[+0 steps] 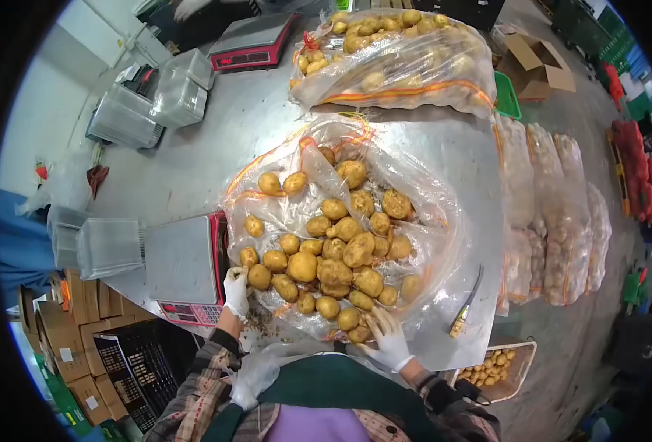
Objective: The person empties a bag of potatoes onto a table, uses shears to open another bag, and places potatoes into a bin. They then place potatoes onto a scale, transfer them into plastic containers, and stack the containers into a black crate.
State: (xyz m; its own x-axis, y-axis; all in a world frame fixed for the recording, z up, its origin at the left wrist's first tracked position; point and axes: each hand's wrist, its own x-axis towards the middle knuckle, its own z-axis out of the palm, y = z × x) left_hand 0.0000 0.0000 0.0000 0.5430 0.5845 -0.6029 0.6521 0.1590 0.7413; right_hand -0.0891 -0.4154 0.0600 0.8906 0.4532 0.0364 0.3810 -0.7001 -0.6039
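Note:
A heap of potatoes [335, 272] lies on an opened clear plastic bag [432, 221] with orange stripes, spread over the metal table. My left hand [236, 293], in a white glove, is closed at the bag's left edge, beside the scale and close to a potato [259, 277]. The film between its fingers is hard to make out. My right hand [388, 340], also gloved, reaches over the heap's near right edge with its fingers stretched out. Its fingertips are against a potato [359, 334] at the front.
A red-edged scale [182, 261] stands at left, with clear plastic containers [111, 247] beside it. A knife [466, 302] lies at right. Another bag of potatoes [407, 66] and a second scale [252, 40] are at the back. A crate of potatoes [523, 372] sits below the table's right edge.

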